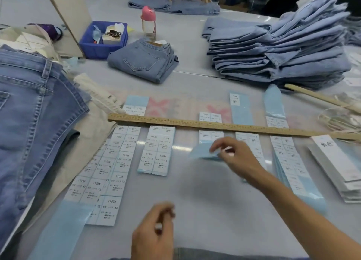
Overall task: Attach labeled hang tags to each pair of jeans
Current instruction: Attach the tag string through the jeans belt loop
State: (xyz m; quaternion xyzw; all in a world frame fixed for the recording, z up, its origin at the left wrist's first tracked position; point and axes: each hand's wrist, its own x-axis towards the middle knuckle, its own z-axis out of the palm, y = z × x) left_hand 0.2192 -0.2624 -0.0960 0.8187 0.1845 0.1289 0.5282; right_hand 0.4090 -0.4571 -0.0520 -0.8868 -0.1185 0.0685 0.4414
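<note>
While the right hand [232,154] pinches a curling blue backing strip [204,152] below the ruler [214,125], peel slowly; the left hand [156,228], blurred, seemingly pinches a small label. Folded jeans [143,62] wait well beyond.

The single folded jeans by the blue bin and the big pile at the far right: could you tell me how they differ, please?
The single folded jeans are one pair, back pocket up, with a tag at the waistband. The pile holds many pairs, stacked high and leaning, in paler blue. Both are folded denim.
</note>
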